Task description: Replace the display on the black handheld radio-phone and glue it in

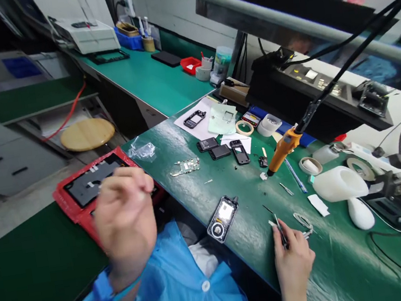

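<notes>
My left hand [125,214] is raised close to the camera over my lap, blurred, with fingers curled and pinched together; what it holds, if anything, I cannot make out. A blue wrist strap [105,293] circles that wrist. My right hand [292,257] rests on the green mat [250,233] and is closed on black tweezers [278,227] pointing away from me. An opened handset housing [223,218] lies on the mat between my hands, near the table edge. A small circuit board [186,166] lies farther up the mat.
An orange electric screwdriver [283,150] hangs on a cable over the mat. Several phone parts [223,149], tape rolls [244,127] and white containers [339,183] lie around. A red tray [75,199] sits at my left. A wooden stool [87,133] stands on the floor.
</notes>
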A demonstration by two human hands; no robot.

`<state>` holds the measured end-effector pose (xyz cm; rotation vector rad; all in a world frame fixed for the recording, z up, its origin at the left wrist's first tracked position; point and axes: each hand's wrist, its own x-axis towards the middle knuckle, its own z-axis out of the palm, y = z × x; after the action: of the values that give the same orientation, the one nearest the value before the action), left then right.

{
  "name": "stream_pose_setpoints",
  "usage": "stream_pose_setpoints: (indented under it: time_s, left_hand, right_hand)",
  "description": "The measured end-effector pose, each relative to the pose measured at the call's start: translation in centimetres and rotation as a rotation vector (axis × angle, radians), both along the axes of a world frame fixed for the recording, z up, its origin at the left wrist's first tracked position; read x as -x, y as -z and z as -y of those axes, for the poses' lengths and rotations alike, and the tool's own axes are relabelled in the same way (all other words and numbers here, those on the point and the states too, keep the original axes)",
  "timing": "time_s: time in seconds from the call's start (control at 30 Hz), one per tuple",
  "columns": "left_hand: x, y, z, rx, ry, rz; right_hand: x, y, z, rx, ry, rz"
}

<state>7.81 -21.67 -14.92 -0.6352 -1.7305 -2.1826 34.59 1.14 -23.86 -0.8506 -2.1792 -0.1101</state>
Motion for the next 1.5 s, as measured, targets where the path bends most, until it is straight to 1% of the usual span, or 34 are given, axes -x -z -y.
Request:
stream_pose_setpoints:
  time_s: [0.07,0.1,0.17,0.23,0.3,0.37,0.47,0.53,0.63,0.73,0.87,1.07,1.13,1.27,1.4,1.5]
  left_hand:
    - [-0.3,2.4,-1.7,0.099,0.014,0.063]
    - [-0.6,3.7,-2.4,0.148,0.013,0.074]
    - [-1.3,6.1,-3.6,0.219,-0.017,0.057]
    - [-1.8,7.9,-4.4,0.284,-0.035,0.002]
    - [-1.8,9.0,-5.1,0.345,-0.042,-0.076]
    - [-1.4,9.7,-5.9,0.397,-0.044,-0.165]
    - [-0.6,10.5,-7.2,0.455,-0.061,-0.298]
    - [-0.1,11.4,-7.7,0.48,-0.075,-0.368]
    - [0.2,12.9,-7.6,0.521,-0.084,-0.413]
    - [0.3,14.2,-7.0,0.578,-0.069,-0.409]
    - [0.3,15.0,-6.5,0.621,-0.044,-0.403]
    - [0.4,14.8,-6.5,0.637,-0.023,-0.408]
    - [0.4,14.6,-6.5,0.638,-0.017,-0.412]
    - [0.5,14.6,-6.5,0.638,-0.009,-0.417]
    - [0.3,14.6,-6.4,0.629,0.001,-0.429]
    - [0.6,13.7,-6.6,0.638,0.018,-0.458]
  right_hand:
    - [0.1,-0.4,0.1,-0.001,-0.012,-0.027]
    - [0.2,-0.6,0.3,0.008,-0.045,-0.045]
    - [0.5,-0.7,1.0,0.049,-0.17,-0.074]
    - [1.0,-0.4,2.1,0.118,-0.329,-0.074]
    - [1.7,0.1,3.1,0.198,-0.434,-0.053]
    - [2.3,0.7,3.7,0.271,-0.456,-0.061]
    - [2.9,1.5,3.9,0.356,-0.437,-0.097]
    - [3.0,1.7,3.7,0.414,-0.424,-0.103]
    - [2.9,1.8,3.6,0.507,-0.4,-0.083]
    - [2.8,1.8,3.7,0.594,-0.345,-0.068]
    - [2.9,1.9,3.9,0.659,-0.326,-0.062]
    - [3.0,1.2,3.8,0.655,-0.334,-0.016]
    - [3.0,0.8,3.4,0.596,-0.372,0.011]
    - [3.2,0.3,2.3,0.416,-0.499,0.091]
    - [3.7,-0.3,1.7,0.335,-0.507,0.099]
    - [3.6,-0.3,1.7,0.278,-0.516,0.103]
